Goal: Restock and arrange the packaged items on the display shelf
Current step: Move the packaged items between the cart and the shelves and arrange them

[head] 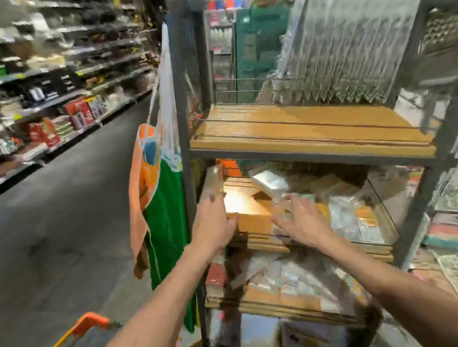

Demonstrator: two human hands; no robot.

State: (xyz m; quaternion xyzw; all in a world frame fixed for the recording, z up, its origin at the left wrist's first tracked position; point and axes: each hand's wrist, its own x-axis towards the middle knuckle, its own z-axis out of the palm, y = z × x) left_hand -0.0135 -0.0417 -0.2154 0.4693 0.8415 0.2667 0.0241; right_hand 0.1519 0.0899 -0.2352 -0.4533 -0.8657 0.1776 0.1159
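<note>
As both reach into display shelf (303, 128), left hand (213, 222) and right hand (301, 222) spread wide, empty, flank brown packet (252, 218), likely to straighten it.

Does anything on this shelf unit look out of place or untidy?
Yes. On the middle shelf a white packet lies tilted on the flat packets, just beyond the right hand. Blur hides any damage.
</note>
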